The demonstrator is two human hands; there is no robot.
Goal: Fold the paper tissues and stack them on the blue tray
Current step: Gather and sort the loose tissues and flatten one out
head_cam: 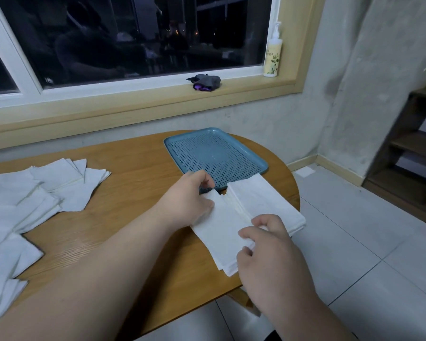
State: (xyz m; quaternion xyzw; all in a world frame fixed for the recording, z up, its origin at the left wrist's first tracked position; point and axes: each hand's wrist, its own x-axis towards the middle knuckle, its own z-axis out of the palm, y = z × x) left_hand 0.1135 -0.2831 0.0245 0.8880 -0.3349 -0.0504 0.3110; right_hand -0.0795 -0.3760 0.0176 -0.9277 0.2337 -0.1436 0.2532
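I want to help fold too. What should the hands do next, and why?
Probably fold the tissue in half along its middle crease. The left hand and right hand both pinch it, it lies open on the table, and the tray holds nothing yet.

Rounded wooden tabletop (133, 168) carrying a perforated blue plastic tray (214, 153), scattered white paper tissues (35, 193), and a half-folded tissue (231, 217).
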